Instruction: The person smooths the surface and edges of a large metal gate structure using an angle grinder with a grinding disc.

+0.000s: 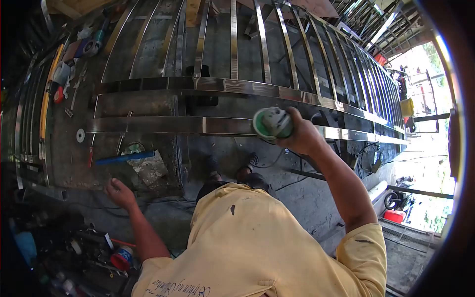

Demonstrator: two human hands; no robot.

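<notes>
1. Workshop floor of bare concrete, seen from above; a long stainless-steel gate frame (232, 86) with polished vertical bars lies flat across a steel workbench (133, 106), its long axis running left to right and curving off toward the far right.
2. Right hand (299, 133) is clamped around an angle grinder (272, 123), held over the near rail (173, 124) of the frame. Whether the disc touches the rail cannot be told.
3. Left hand (118, 192) rests with fingers loosely curled on the near edge of the workbench, holding nothing that can be seen; it is well apart from the right hand, to the left and nearer.
4. The near rail lies just beyond the grinder, so the right hand is the nearer one to the frame.
5. On the bench near the left hand: a blue-handled tool (123, 158), a crumpled rag (148, 168) and a loose disc (80, 135).
6. A cluttered heap of tools and cans (94, 252) sits on the floor at near left; its contents are too dark to name.
7. The person's feet (232, 166) stand below the bench edge.
</notes>
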